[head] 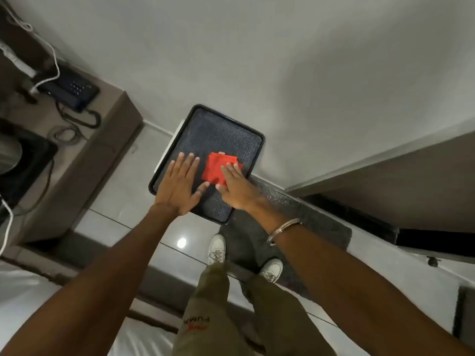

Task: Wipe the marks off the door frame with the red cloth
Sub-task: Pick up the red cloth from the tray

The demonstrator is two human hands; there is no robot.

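Observation:
A folded red cloth [217, 168] lies on a dark tray [221, 134] with a raised black rim, near the wall. My right hand [235, 187] rests flat over the cloth's right edge, fingers spread and touching it, not closed around it. My left hand [180, 185] hovers flat and open over the tray's left side, just left of the cloth, holding nothing. A dark door frame edge [385, 173] runs along the right, where the grey wall meets a brown panel.
A beige counter [84, 155] at the left carries a dark telephone [70, 87], cables and a black appliance [23, 163]. My white shoes [217, 249] stand on a dark mat [295, 222] over glossy floor tiles. A bed's white sheet [23, 291] lies at lower left.

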